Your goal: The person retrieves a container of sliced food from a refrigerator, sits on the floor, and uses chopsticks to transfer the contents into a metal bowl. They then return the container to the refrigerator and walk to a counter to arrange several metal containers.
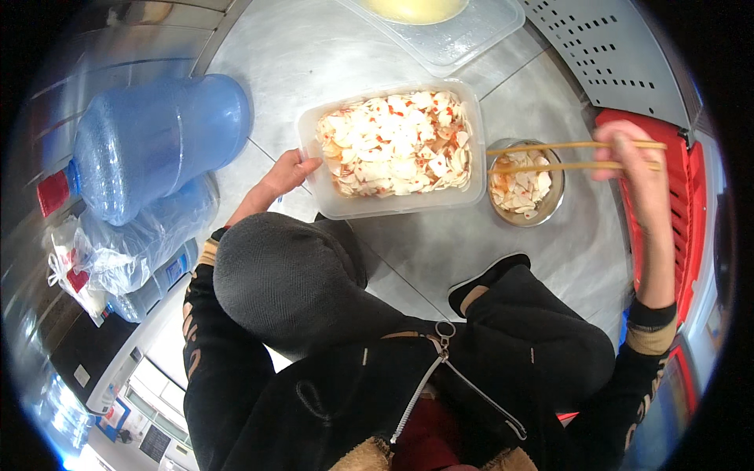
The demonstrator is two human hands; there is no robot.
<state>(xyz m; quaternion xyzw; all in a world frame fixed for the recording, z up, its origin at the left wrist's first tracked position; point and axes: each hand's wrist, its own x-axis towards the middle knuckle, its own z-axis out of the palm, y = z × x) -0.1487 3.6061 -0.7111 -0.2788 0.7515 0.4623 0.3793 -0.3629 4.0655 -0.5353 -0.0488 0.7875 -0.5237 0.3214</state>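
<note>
My left hand (290, 172) grips the left wall of a translucent plastic tub (406, 208), thumb over the rim. Pale thin slices mixed with red chilli bits (394, 144) fill much of the tub. To its right stands a round metal bowl (558, 197) holding a smaller heap of similar slices (521, 188). My right hand (633, 154) holds a pair of wooden chopsticks (580, 145), spread apart above the bowl. Their tips reach the bowl's left side, close to the tub. Nothing is plainly pinched between them.
Large blue water bottles (171, 126) lie at the left, one wrapped in clear plastic. Beyond the tub, a clear plastic lid (465, 44) lies under a container of yellowish contents (418, 7). A red plastic crate (695, 235) and perforated grey panel (612, 53) border the right side of the tiled floor (283, 53).
</note>
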